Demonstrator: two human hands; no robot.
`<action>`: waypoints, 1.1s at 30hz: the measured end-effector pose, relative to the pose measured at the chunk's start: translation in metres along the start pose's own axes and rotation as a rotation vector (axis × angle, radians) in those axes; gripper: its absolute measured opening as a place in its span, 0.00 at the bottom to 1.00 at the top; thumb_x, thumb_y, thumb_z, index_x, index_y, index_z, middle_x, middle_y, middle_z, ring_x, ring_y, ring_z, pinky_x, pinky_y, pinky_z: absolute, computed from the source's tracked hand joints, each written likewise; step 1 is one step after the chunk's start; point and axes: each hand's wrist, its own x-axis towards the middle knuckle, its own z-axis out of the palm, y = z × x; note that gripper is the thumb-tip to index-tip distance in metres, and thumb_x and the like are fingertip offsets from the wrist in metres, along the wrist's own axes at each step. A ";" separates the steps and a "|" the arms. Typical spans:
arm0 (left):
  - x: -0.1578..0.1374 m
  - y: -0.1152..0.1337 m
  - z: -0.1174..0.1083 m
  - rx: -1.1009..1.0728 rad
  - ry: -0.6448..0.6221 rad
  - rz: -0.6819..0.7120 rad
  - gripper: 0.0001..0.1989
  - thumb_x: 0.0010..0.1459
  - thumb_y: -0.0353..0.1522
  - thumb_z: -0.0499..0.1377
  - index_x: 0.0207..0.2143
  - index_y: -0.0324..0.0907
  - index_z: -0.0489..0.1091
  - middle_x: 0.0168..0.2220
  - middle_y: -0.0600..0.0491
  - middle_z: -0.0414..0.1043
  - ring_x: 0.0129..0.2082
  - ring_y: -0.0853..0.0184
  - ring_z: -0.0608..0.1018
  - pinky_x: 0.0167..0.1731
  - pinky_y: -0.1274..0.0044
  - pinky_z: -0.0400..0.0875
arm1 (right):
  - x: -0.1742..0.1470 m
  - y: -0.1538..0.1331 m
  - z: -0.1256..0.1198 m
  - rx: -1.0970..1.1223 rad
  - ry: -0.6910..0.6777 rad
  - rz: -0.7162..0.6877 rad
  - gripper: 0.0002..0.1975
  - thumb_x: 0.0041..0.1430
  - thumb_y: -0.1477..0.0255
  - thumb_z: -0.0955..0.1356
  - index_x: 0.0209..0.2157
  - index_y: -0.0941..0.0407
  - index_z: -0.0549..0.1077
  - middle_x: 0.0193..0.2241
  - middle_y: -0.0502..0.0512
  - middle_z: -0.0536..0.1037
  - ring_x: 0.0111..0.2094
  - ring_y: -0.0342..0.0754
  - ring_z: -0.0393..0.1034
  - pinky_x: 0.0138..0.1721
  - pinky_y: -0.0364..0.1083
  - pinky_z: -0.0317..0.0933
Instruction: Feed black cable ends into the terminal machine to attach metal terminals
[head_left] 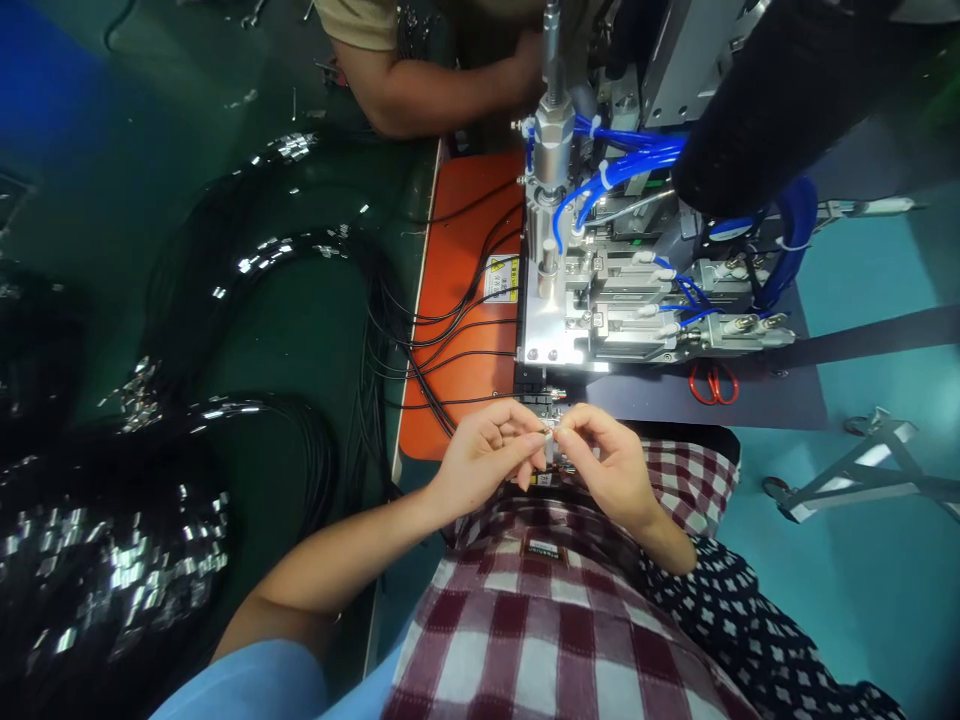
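My left hand [491, 448] and my right hand [606, 462] meet in front of my body, just over the near edge of the bench. Both are closed in a pinch, thumb against fingertips, and the fingertips almost touch. Between them is a tiny piece with a pale, shiny tip, too small to name. Right behind my fingers lies a small black fixture [529, 383] with metal parts. Thin black cables [469, 352] run over an orange mat [457, 395] toward it and the machine. Part of the fixture is hidden by my hands.
Beyond my hands stands a metal machine [556, 325] with cylinders and blue air tubes [637, 160]. Red-handled scissors [714, 384] lie to its right. Coiled black cable bundles [127, 560] fill the left side. Another person's arm [442, 95] reaches in at the top. A wheeled stand [862, 465] is at right.
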 end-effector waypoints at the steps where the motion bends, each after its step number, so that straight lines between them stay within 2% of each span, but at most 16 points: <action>1: 0.000 0.000 0.000 0.009 0.012 0.009 0.12 0.57 0.38 0.64 0.33 0.37 0.69 0.23 0.54 0.74 0.16 0.76 0.72 0.17 0.84 0.63 | 0.000 0.000 -0.002 0.000 0.002 0.011 0.07 0.64 0.71 0.66 0.30 0.55 0.70 0.27 0.49 0.70 0.29 0.43 0.63 0.32 0.44 0.59; 5: -0.001 -0.002 0.000 0.040 0.032 0.064 0.12 0.58 0.38 0.63 0.33 0.37 0.70 0.24 0.54 0.73 0.18 0.77 0.69 0.19 0.83 0.64 | -0.001 -0.001 -0.008 0.009 0.030 0.034 0.04 0.64 0.70 0.66 0.37 0.54 0.73 0.31 0.50 0.73 0.30 0.44 0.65 0.33 0.45 0.61; 10: -0.002 -0.005 -0.001 0.112 0.037 0.113 0.10 0.59 0.37 0.62 0.34 0.37 0.70 0.24 0.54 0.72 0.20 0.75 0.70 0.20 0.83 0.66 | 0.000 -0.006 -0.008 0.000 0.007 -0.041 0.04 0.64 0.72 0.67 0.40 0.53 0.74 0.32 0.51 0.73 0.31 0.44 0.66 0.34 0.45 0.62; 16: -0.004 -0.007 -0.001 0.167 0.032 0.118 0.09 0.60 0.36 0.62 0.35 0.38 0.71 0.25 0.53 0.72 0.22 0.74 0.71 0.20 0.83 0.66 | 0.001 -0.009 -0.005 -0.052 0.013 -0.061 0.02 0.62 0.73 0.68 0.35 0.54 0.74 0.28 0.49 0.73 0.29 0.43 0.66 0.32 0.44 0.61; 19: -0.005 -0.005 0.000 0.202 0.021 0.105 0.09 0.61 0.36 0.61 0.35 0.37 0.71 0.25 0.53 0.73 0.20 0.76 0.70 0.20 0.84 0.65 | 0.002 -0.010 -0.005 -0.090 0.023 -0.050 0.06 0.63 0.73 0.68 0.30 0.55 0.73 0.27 0.49 0.73 0.28 0.43 0.66 0.31 0.44 0.61; 22: -0.004 -0.002 0.000 0.176 -0.007 0.069 0.10 0.61 0.36 0.61 0.36 0.37 0.71 0.25 0.54 0.73 0.18 0.77 0.68 0.19 0.84 0.63 | 0.004 -0.010 -0.004 -0.084 0.007 -0.050 0.07 0.63 0.72 0.67 0.30 0.55 0.72 0.28 0.50 0.73 0.29 0.43 0.66 0.33 0.44 0.62; 28: 0.003 -0.001 -0.005 0.004 -0.060 -0.054 0.14 0.58 0.40 0.63 0.37 0.36 0.69 0.24 0.53 0.74 0.15 0.77 0.68 0.17 0.84 0.59 | 0.008 -0.005 -0.003 0.085 -0.023 0.114 0.08 0.63 0.67 0.68 0.30 0.55 0.73 0.26 0.50 0.72 0.27 0.42 0.66 0.29 0.43 0.62; 33: 0.005 -0.001 -0.009 -0.072 -0.050 -0.093 0.13 0.58 0.38 0.63 0.37 0.35 0.70 0.24 0.52 0.76 0.14 0.77 0.68 0.16 0.84 0.57 | 0.008 -0.005 -0.007 0.112 0.060 0.166 0.09 0.61 0.65 0.69 0.30 0.55 0.73 0.26 0.50 0.73 0.26 0.42 0.65 0.27 0.42 0.62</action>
